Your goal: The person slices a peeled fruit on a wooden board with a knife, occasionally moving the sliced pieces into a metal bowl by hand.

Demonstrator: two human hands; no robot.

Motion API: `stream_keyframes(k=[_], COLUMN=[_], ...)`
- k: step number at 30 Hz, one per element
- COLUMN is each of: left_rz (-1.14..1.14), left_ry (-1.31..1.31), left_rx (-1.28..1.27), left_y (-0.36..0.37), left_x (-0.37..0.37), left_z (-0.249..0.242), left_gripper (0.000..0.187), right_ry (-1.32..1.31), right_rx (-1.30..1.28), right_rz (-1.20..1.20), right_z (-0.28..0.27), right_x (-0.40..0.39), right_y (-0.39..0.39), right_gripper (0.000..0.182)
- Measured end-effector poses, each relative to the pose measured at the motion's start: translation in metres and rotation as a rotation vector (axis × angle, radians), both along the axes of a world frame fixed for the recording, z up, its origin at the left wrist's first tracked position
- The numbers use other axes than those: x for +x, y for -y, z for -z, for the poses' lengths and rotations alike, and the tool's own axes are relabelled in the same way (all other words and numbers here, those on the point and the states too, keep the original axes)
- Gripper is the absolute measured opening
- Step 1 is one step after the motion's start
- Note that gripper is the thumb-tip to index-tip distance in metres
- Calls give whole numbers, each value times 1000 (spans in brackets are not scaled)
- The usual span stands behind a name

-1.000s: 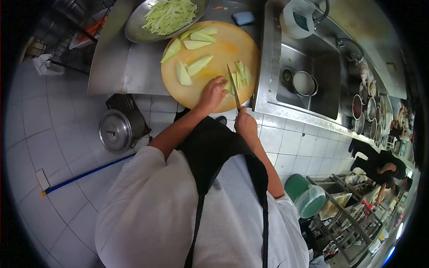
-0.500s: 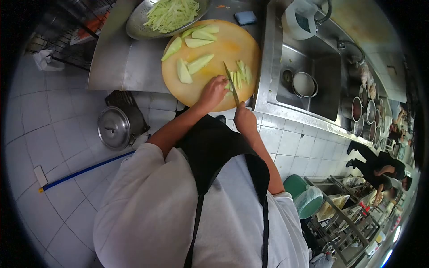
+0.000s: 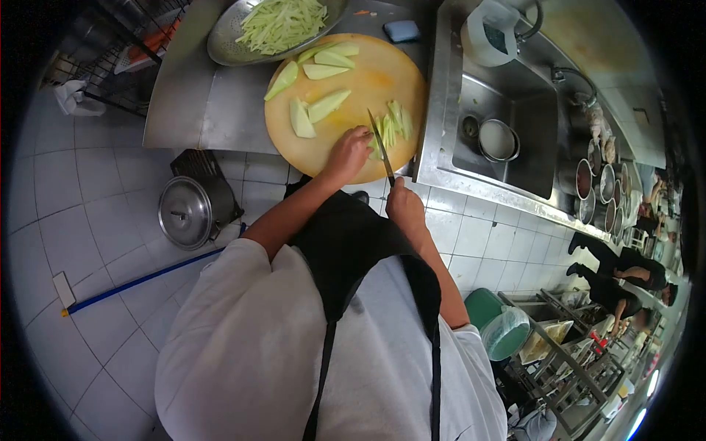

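Observation:
My right hand (image 3: 404, 204) is wrapped round the handle of a kitchen knife (image 3: 382, 145), whose blade points away from me over the round wooden cutting board (image 3: 357, 143). Beside the blade, the curled fingers of my left hand (image 3: 351, 156) press on a pale green vegetable piece, mostly hidden by the fingers and knife. Cut vegetable strips (image 3: 397, 121) lie to the right of the blade. Two peeled wedges (image 3: 328, 106) rest left of centre, and several more wedges (image 3: 327, 71) sit along the board's far left side.
Behind the board stands a metal colander (image 3: 224, 37) holding shredded pale green strips (image 3: 283, 26). A blue sponge (image 3: 401, 31) lies near the sink (image 3: 460, 176), which contains a metal pot (image 3: 498, 140). A lidded pot (image 3: 185, 212) and blue pole (image 3: 147, 281) are on the floor at left.
The knife has slid slightly toward me with my right hand. My left hand keeps nearly the same place on the board.

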State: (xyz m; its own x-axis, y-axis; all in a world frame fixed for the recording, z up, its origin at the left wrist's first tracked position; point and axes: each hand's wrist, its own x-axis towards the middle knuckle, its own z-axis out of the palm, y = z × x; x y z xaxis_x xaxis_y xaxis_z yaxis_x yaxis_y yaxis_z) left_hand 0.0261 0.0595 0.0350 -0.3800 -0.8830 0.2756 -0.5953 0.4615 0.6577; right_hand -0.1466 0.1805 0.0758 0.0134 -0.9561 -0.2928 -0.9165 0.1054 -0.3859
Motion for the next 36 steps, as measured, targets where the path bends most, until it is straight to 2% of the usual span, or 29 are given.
stream_keyframes(k=[5, 11, 14, 24, 30, 36], left_rz=[18, 1, 9, 27, 29, 11], left_ry=[1, -6, 14, 36, 57, -31], left_rx=[-15, -59, 25, -8, -56, 1], left_y=[0, -6, -4, -3, -5, -3], left_x=[2, 2, 4, 3, 4, 5], left_z=[-3, -2, 8, -2, -3, 0], left_gripper=[28, 21, 31, 24, 16, 18], right_ry=[14, -22, 40, 54, 7, -3], right_rx=[-4, -6, -50, -36, 79, 2], right_rz=[31, 78, 12, 26, 60, 17], right_z=[21, 10, -1, -10, 1, 13], right_x=[9, 1, -2, 2, 8, 6], right_y=[14, 21, 8, -5, -5, 18], right_gripper=[19, 14, 13, 11, 13, 14])
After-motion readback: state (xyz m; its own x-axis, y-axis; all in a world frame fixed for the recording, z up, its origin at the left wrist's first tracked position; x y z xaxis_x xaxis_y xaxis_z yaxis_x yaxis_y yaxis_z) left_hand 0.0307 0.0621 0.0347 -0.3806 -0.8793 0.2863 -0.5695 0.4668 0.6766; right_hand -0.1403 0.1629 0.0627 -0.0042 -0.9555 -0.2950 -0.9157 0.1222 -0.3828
